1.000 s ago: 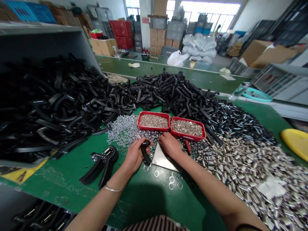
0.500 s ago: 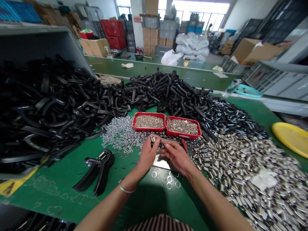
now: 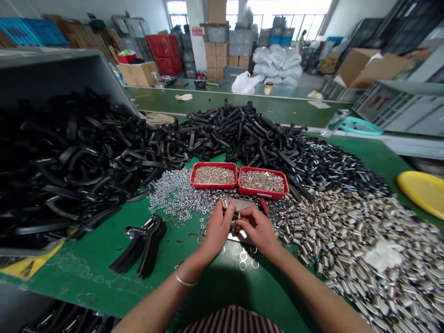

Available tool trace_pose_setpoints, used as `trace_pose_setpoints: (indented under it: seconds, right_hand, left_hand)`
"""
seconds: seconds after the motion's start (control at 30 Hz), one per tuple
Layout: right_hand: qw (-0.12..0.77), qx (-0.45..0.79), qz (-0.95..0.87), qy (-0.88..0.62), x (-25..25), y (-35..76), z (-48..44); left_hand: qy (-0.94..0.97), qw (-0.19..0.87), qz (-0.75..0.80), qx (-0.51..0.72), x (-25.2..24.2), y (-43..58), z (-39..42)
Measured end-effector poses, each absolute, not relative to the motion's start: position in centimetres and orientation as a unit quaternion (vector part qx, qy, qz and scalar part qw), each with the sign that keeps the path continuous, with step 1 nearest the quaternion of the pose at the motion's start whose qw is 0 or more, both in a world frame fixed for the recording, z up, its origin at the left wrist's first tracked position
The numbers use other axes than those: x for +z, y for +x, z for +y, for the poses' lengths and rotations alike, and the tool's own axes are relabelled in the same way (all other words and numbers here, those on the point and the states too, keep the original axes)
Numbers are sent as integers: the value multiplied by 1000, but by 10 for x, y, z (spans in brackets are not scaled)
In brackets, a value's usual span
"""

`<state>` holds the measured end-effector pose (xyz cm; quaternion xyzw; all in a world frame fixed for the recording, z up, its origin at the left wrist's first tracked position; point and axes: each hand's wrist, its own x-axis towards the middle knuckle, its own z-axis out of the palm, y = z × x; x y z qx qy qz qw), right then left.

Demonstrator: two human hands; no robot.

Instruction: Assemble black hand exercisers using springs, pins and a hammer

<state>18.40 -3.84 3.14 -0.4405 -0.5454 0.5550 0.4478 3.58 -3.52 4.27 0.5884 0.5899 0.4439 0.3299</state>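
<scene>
Left hand (image 3: 217, 227): one, its grip closed around a black part (image 3: 236, 214), with a coiled spring (image 3: 225, 203) showing beside the thumb. We enter the part as held between both hands, above a metal plate (image 3: 242, 235) on the green bench (image 3: 86, 277). Right hand (image 3: 259, 230): one, thumb and fingertips pinching at the end of the same part; whether a separate small piece sits between them, we cannot tell.

Red trays: two, side by side beyond the hands, the left tray (image 3: 212, 186) and the right tray (image 3: 261, 193) each filled with small metal pieces. We count a red-handled tool (image 3: 264, 207) just beside the plate. Loose rings (image 3: 243, 255): several, nearer us than the plate. Small nuts (image 3: 169, 189): a spread, left of the hands. V-shaped black pieces (image 3: 151, 247): a row, farther left. Metal coils (image 3: 350, 236): a broad heap, right. Black handles (image 3: 239, 125): a large pile, behind the trays.
</scene>
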Motion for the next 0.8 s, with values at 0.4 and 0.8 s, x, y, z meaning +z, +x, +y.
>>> trace_pose_setpoints:
  seconds: [0.4,0.8]
  right_hand:
    - [361,665,-531,-382,34,181,-32]
    - [290,33,-787,-544,-15,313,-25]
  left_hand:
    - [657,293,538,439,46,23,-34]
    - [436,508,558,490,28,17,-21]
